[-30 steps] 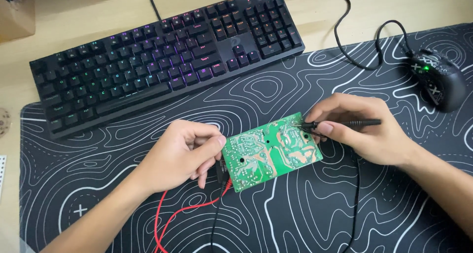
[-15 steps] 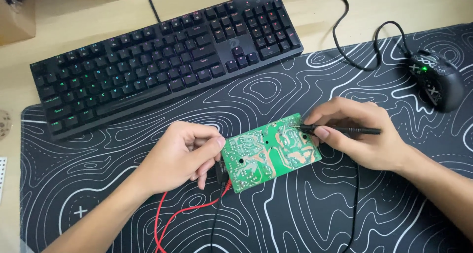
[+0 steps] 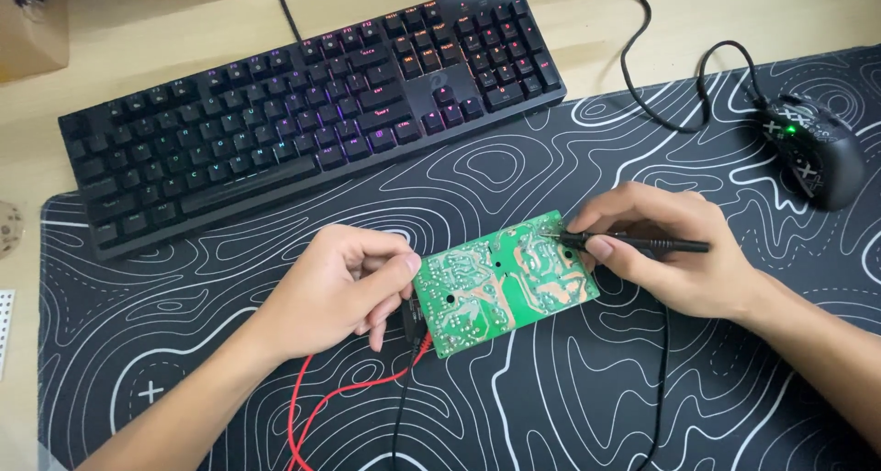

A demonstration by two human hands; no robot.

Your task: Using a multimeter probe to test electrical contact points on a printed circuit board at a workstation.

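Note:
A green circuit board (image 3: 503,283) lies solder side up on the black desk mat (image 3: 551,407). My left hand (image 3: 344,283) grips the board's left edge, thumb on top. My right hand (image 3: 679,251) pinches a black test probe (image 3: 642,242) like a pen, its tip touching the board's upper right part. A red wire (image 3: 340,399) and a black wire (image 3: 399,416) run from the board's lower left corner toward me. The probe's black lead (image 3: 663,379) drops from under my right hand.
A black keyboard (image 3: 312,108) with lit keys sits at an angle beyond the mat. A black mouse (image 3: 812,150) rests at the upper right, its cable (image 3: 661,85) looping across the wooden desk. A cardboard box corner (image 3: 32,26) shows at the top left.
My right hand has shifted the probe slightly along the board's upper right area. The keyboard's lights changed colour. My left hand stayed put.

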